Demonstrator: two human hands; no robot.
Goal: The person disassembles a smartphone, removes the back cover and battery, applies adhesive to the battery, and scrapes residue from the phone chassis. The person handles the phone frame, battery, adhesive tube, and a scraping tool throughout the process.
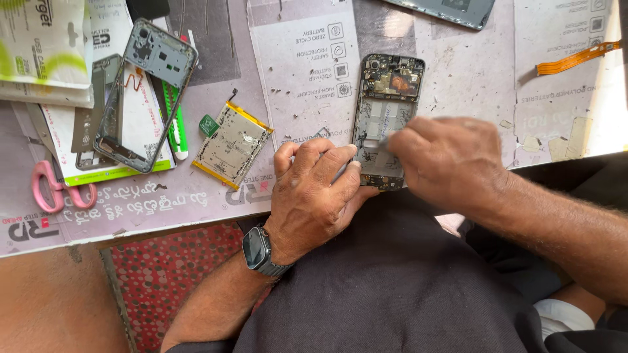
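Opened phone (386,111), back cover off, lay flat near the bench (458,72) front edge; circuit board exposed at its far end. Left hand (314,189) sat at the phone's near-left corner, fingers curled against its left edge, grip clamped on the phone frame, wrist wearing a dark smartwatch (256,250). Right hand (448,160) hovered over the phone's lower right side, fingers pinched together; something thin seemed held at the tips, blurred, cannot tell what. Left of the phone: a yellow-edged battery (232,144), tilted, just beside it. Further left: an empty phone frame (144,91) on printed packaging, a green-white utility knife (175,127) under its edge. Far left of the phone: pink scissors (55,189). Well right of the phone: an orange flex cable (575,57).
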